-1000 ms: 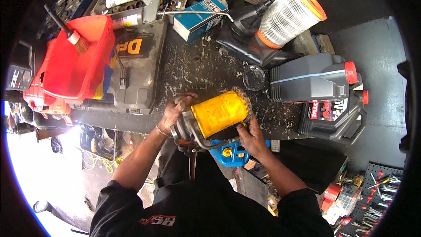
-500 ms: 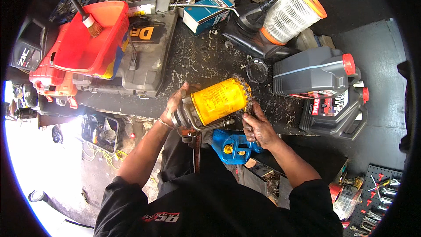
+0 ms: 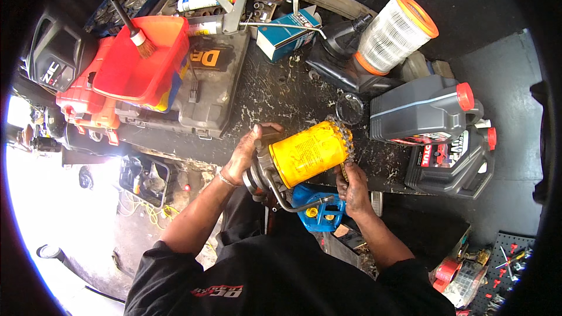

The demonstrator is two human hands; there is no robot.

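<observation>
A yellow canister filter (image 3: pixel 310 155) lies tilted in front of me, its right end raised. Its left end joins a dirty metal filter head (image 3: pixel 256 178), from which a bent metal pipe (image 3: pixel 293 207) runs below the canister. My left hand (image 3: pixel 243 153) grips the filter head, thumb and fingers around it. A chain wrench (image 3: pixel 346 139) has its greasy chain looped around the canister's right end. My right hand (image 3: pixel 355 190) is closed on the wrench's handle, most of which the fingers hide. Below the filter is a blue jug (image 3: pixel 321 217) with yellow caps.
Behind the filter is a scratched black bench (image 3: pixel 263 90). On it are a grey tool case (image 3: pixel 213 90), a red tub (image 3: pixel 137 73) with a brush (image 3: pixel 139 40), a teal box (image 3: pixel 287 35), a white air filter (image 3: pixel 392 38) and grey oil jugs (image 3: pixel 415 108) at right.
The whole view has shifted, so the bench sits lower and farther right. The filter looks slightly larger and closer. My right hand has turned more upright on the handle; both grips stay.
</observation>
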